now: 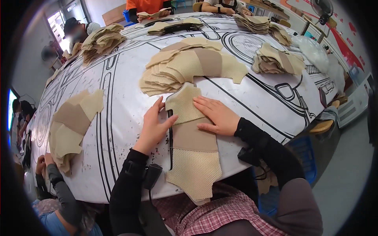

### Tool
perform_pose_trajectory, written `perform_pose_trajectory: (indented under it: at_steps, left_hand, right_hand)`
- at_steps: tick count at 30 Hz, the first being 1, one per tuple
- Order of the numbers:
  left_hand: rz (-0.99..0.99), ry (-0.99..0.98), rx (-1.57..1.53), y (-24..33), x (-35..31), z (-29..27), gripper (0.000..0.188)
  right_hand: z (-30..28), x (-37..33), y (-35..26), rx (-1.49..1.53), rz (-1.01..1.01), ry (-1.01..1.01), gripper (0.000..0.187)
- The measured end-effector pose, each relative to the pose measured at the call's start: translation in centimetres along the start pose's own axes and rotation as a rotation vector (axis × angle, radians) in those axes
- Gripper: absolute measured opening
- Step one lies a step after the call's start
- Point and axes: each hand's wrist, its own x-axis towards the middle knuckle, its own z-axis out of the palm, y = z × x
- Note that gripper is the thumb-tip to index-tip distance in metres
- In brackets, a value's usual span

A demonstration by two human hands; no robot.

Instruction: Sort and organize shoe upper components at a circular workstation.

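Observation:
In front of me lies a fabric piece [195, 133] with pale beige mesh ends and a smooth tan middle; its near end hangs over the table edge. A narrow black strip [171, 137] runs along its left side. At that side is my left hand [152, 125], thumb and index finger apart, the thumb tip touching the fabric's edge. My right hand [217, 116] lies flat on the piece's right side, fingers stretched out. Just beyond stands a fanned stack of similar pieces [169, 72], touching or nearly touching the piece's far end.
The table [130, 86] wears a white cover with black line drawings. More fabric stacks lie at the left [75, 122], far left [103, 39], far middle [175, 26] and right [277, 59]. Co-workers sit around it; one person's arm [59, 188] is close on my left. A blue crate [303, 157] stands lower right.

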Motion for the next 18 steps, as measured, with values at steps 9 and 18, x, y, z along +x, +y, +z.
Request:
perform_pose_trajectory:
  at_steps: [9, 18]
  left_hand:
    - [-0.11, 0.151, -0.767, 4.6, 0.2, -1.9, 0.067]
    - [-0.307, -0.053, -0.622, 4.4, -0.6, -1.6, 0.043]
  right_hand:
    - [-0.3, 4.6, 0.8, 1.229, 0.43, 0.199, 0.069]
    - [-1.5, 3.5, -1.2, 1.341, 0.447, 0.229, 0.039]
